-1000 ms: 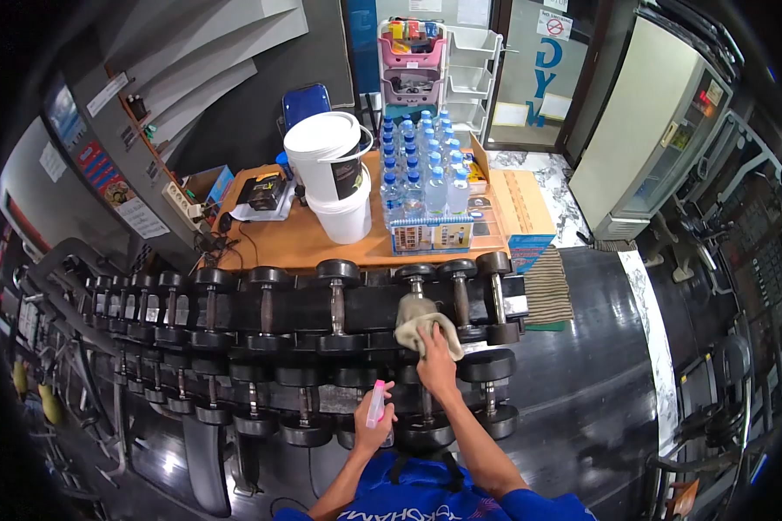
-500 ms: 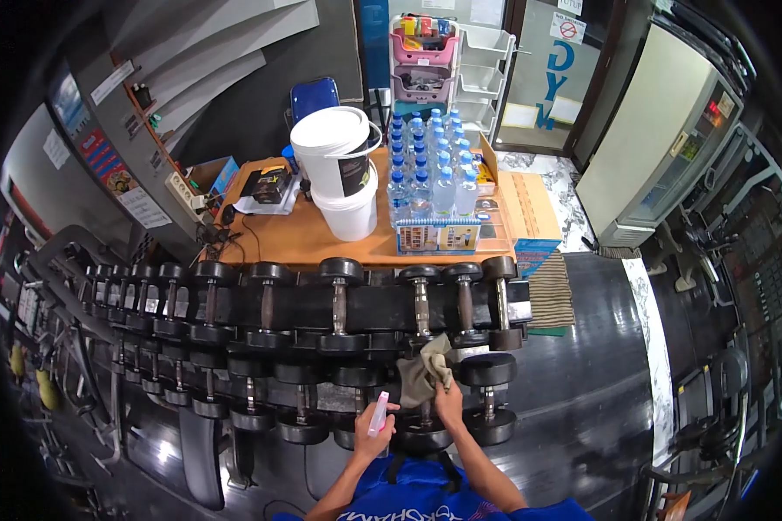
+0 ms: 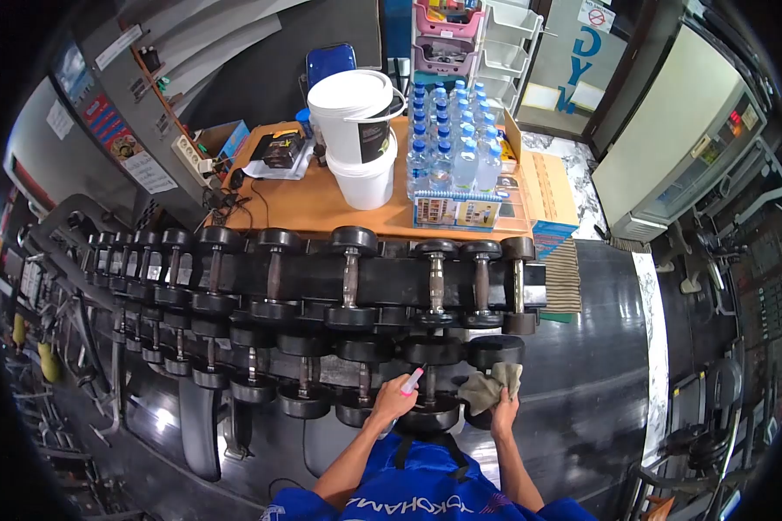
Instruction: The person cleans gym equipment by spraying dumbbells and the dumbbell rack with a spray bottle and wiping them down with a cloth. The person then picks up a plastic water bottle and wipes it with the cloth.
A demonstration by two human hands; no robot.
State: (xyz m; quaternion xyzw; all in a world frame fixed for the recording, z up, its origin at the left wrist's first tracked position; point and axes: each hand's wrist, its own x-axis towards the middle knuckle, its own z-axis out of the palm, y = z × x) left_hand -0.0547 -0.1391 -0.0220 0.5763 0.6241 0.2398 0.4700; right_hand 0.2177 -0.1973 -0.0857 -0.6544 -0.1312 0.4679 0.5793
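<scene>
My left hand (image 3: pixel 393 401) is closed around a spray bottle (image 3: pixel 413 382) with a pink and white head; most of its body is hidden by the hand. It is over the lower rack row, close to a black dumbbell (image 3: pixel 431 349). In my right hand (image 3: pixel 505 415) is a bunched grey-beige cloth (image 3: pixel 493 388). The cloth lies over the handle area of the rightmost lower dumbbell (image 3: pixel 495 351), covering its grip and part of its near head.
An upper row of dumbbells (image 3: pixel 351 273) runs along the rack. Behind it, an orange-topped table (image 3: pixel 304 213) carries stacked white buckets (image 3: pixel 356 143) and several water bottles (image 3: pixel 465 161). A fridge (image 3: pixel 669 130) stands right, a bench (image 3: pixel 200 443) lower left.
The cloth and my right hand have moved right, from one lower dumbbell to the rightmost one. My left hand with the spray bottle has shifted slightly right and up. The view has tilted down.
</scene>
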